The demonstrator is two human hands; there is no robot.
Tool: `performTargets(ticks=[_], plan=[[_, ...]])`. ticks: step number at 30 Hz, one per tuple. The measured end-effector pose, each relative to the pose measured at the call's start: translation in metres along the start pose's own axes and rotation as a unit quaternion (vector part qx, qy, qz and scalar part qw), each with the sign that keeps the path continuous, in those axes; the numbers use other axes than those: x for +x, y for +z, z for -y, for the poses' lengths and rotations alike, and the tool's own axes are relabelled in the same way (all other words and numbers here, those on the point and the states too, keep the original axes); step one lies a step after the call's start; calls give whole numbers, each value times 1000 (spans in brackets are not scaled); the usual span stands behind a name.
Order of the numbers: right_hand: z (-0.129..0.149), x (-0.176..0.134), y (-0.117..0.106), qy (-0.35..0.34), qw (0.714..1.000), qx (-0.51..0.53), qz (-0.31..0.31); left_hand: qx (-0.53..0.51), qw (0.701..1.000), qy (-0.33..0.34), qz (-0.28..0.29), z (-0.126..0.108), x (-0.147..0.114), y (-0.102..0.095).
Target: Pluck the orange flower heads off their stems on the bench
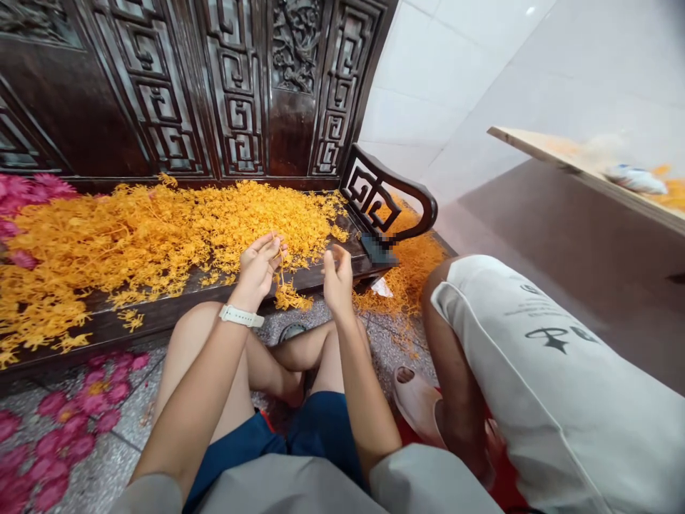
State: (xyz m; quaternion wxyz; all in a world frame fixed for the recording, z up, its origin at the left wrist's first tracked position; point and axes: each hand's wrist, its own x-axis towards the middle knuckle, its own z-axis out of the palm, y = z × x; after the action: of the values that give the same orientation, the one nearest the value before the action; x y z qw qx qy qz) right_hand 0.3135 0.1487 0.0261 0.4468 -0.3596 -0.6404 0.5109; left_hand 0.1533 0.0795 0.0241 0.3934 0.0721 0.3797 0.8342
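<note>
My left hand [260, 265], with a pale watch on its wrist, pinches a thin orange strand near the bench's front edge. From that strand a frilly yellow-orange artificial flower piece [292, 295] hangs below the fingers. My right hand [337, 280] is raised to the right of it, apart from the strand, its thumb and fingers bent with a gap between them. Behind both hands a thick heap of the same yellow-orange pieces [160, 232] covers the seat of the dark carved wooden bench [292, 139].
Pink artificial flowers [80, 414] lie on the floor at lower left, more on the bench's left end. Orange strands [414, 268] pile beyond the bench's armrest [428, 210]. A person in light trousers [514, 343] sits close on my right. A wooden board [567, 164] juts out at upper right.
</note>
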Motion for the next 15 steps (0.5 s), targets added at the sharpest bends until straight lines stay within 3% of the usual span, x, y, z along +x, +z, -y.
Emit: performTargets(ticks=[1, 4, 6, 11, 15], plan=[[-8, -2, 1, -14, 999, -41, 9, 2, 1000, 0, 0, 0, 0, 1], [-23, -14, 2, -44, 983, -96, 151, -4, 1000, 0, 9, 2, 2, 3], [-28, -22, 3, -72, 967, -127, 210, -21, 1000, -3, 11, 3, 2, 6], [-39, -25, 16, -75, 947, -128, 286, -38, 999, -6, 17, 4, -1, 11], [-43, -25, 22, -25, 959, -61, 276, 15, 999, 0, 44, 3, 0, 8]])
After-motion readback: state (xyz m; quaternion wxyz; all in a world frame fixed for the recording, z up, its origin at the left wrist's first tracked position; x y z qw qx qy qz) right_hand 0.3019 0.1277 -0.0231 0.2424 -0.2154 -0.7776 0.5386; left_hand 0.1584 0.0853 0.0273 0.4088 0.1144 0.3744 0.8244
